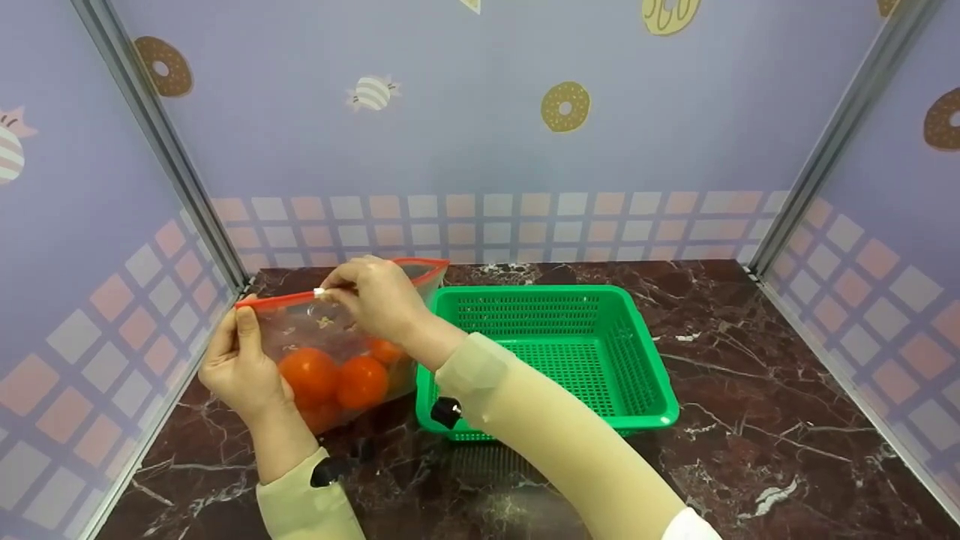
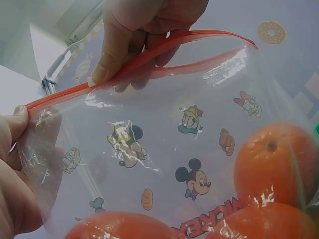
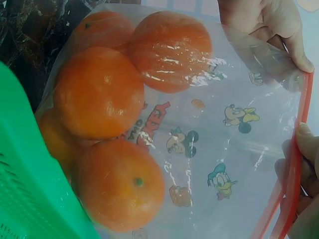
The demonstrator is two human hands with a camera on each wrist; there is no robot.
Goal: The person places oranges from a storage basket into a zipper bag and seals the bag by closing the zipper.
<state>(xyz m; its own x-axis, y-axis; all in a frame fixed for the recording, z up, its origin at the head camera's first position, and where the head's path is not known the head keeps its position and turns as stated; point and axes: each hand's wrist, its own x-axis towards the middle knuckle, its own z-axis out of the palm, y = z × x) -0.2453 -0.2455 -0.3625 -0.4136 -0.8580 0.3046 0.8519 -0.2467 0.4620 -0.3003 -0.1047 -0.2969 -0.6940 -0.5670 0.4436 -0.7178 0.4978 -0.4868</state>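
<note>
A clear zip bag (image 2: 164,144) with a red top edge and cartoon prints hangs between my hands, left of the green basket. Several oranges (image 3: 99,94) lie in its bottom. My left hand (image 1: 244,367) pinches the bag's left top corner between thumb and fingers. At the zip, my right hand (image 1: 382,296) pinches the small white slider (image 2: 91,81), with the thumb on the near side and fingers behind. Left of the slider the red edge is together; to its right the mouth gapes.
A green plastic basket (image 1: 656,360) with perforated walls stands on the dark marbled tabletop (image 1: 750,450), close to the bag's right side. Patterned wall panels (image 1: 480,150) rise behind and at both sides.
</note>
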